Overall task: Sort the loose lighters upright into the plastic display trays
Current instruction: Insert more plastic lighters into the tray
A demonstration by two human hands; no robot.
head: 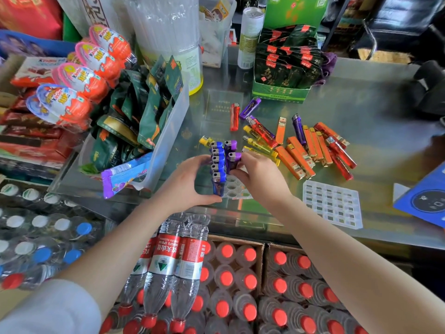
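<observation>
A clear plastic display tray (234, 189) with round holes lies on the glass counter. Several blue lighters (218, 165) stand upright in its left column, with purple ones beside them. My left hand (185, 184) grips the tray's left side against the blue lighters. My right hand (261, 174) pinches a purple lighter (233, 159), upright over the tray. Loose lighters (301, 150) in orange, red, yellow and purple lie scattered to the right. A second clear tray (333, 204) with square slots lies at the right, with no lighters in it.
A clear bin of green snack packets (149, 104) stands at the left beside chocolate eggs (81, 75). A green box of dark packets (286, 68) and a can (249, 37) stand behind. A blue box (426, 201) sits at the right edge. Bottled water (183, 256) is stacked below the counter.
</observation>
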